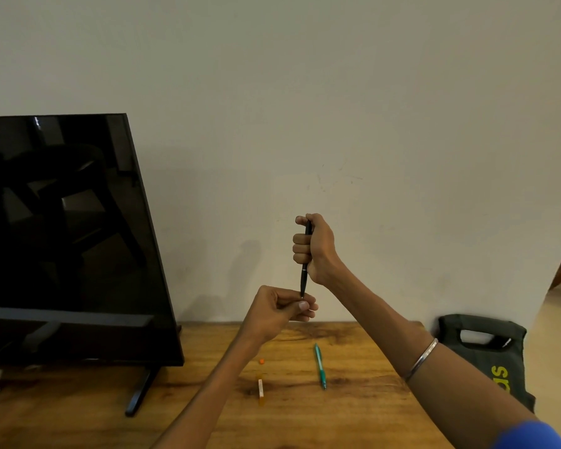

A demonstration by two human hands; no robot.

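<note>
Right hand (313, 246) grips black pen (304, 277); left hand (280, 311) seemingly pinches tip

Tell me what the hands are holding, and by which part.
The right hand grips a black pen upright, its fist closed round the upper half. The left hand pinches the pen's lower tip between its fingers.

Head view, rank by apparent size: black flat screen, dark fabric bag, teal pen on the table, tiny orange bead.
1. Black flat screen
2. Dark fabric bag, partly hidden
3. Teal pen
4. Tiny orange bead
</note>
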